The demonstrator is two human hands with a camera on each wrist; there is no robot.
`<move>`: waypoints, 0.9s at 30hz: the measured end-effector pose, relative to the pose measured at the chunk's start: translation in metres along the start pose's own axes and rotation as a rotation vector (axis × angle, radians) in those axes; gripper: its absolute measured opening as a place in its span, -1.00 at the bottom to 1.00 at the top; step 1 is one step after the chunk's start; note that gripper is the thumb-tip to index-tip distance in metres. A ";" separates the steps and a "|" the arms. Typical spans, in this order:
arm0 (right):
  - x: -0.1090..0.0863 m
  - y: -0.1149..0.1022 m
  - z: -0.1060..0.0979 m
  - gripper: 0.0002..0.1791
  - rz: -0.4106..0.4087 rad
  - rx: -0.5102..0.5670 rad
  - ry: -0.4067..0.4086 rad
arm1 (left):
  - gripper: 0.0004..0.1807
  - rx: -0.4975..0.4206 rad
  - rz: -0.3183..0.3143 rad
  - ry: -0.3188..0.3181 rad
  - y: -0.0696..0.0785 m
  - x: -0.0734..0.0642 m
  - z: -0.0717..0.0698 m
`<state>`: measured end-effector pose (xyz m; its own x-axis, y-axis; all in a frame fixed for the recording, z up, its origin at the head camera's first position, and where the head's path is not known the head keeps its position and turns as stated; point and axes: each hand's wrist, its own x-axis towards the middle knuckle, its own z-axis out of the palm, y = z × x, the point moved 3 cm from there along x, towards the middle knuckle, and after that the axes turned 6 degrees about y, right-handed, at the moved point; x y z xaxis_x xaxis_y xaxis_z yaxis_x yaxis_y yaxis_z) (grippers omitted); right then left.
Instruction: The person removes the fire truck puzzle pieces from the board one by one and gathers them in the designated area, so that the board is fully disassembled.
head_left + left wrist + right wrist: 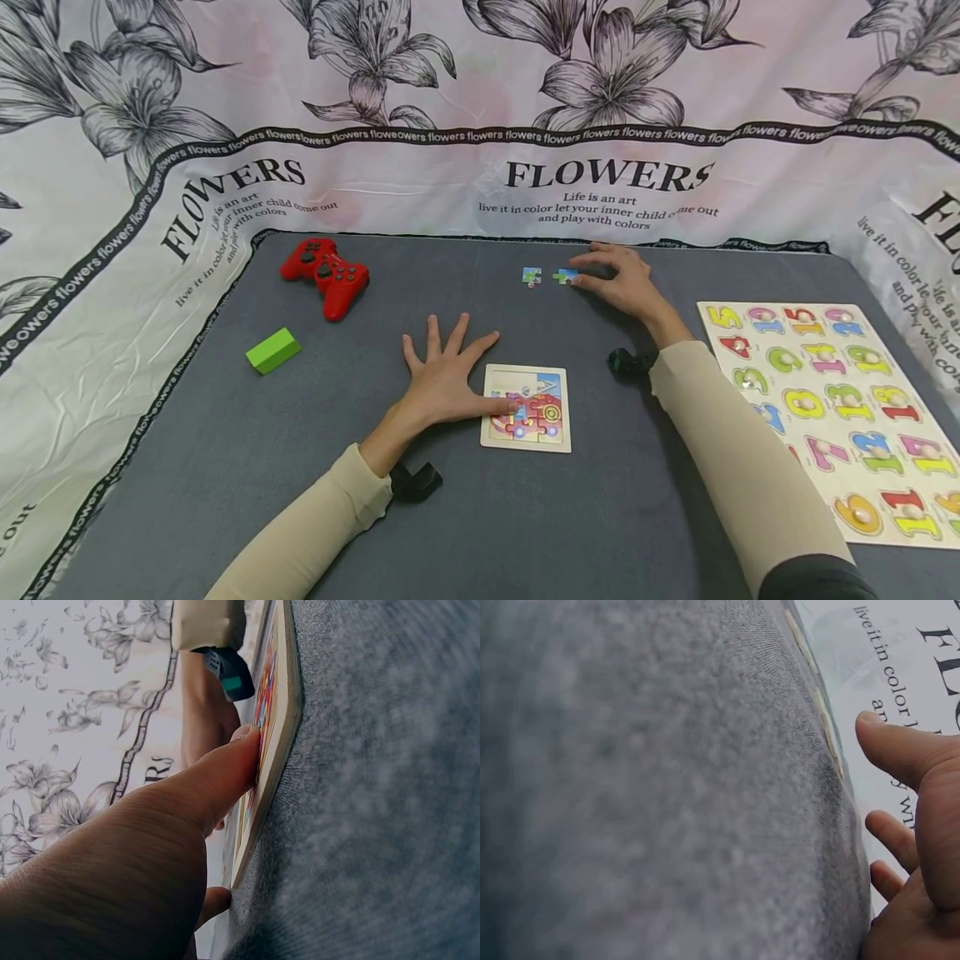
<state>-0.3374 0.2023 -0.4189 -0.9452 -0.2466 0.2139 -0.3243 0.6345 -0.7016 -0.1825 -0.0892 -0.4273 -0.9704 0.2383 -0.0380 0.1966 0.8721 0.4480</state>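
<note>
In the head view my left hand (444,387) is spread flat with its thumb (225,769) resting on a small framed jigsaw puzzle (526,408). The puzzle shows a red vehicle, and bare wood is visible at its upper left. Two loose jigsaw pieces lie on the table at the back: one blue-green piece (532,276) and, to its right, another (564,276). My right hand (618,283) is beside the right piece, thumb and fingers parted. In the right wrist view the thumb (900,746) appears apart from both pieces, which show edge-on.
A red game controller (326,275) and a green block (273,351) lie at the left of the grey tabletop (315,500). At the right lies a large number board (832,417), partly behind my right sleeve. Flower-printed sheeting (420,192) borders the back.
</note>
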 end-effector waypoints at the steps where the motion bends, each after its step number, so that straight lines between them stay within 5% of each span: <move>1: -0.002 0.000 -0.001 -0.62 -0.009 0.023 0.009 | 0.18 -0.001 0.002 0.002 0.000 0.000 0.000; 8: -0.014 -0.001 -0.005 -0.64 -0.060 0.159 0.051 | 0.18 -0.002 0.008 0.010 0.000 0.001 0.001; 16: -0.040 -0.015 -0.006 -0.63 -0.062 0.164 0.030 | 0.17 -0.002 0.007 0.010 -0.001 0.000 0.000; 27: -0.080 -0.051 -0.001 -0.69 -0.202 0.204 -0.052 | 0.20 0.005 -0.003 -0.012 0.000 0.002 0.001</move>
<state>-0.2451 0.1901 -0.3998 -0.8574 -0.3935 0.3317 -0.4866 0.4097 -0.7716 -0.1843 -0.0879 -0.4283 -0.9692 0.2410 -0.0500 0.1946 0.8749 0.4436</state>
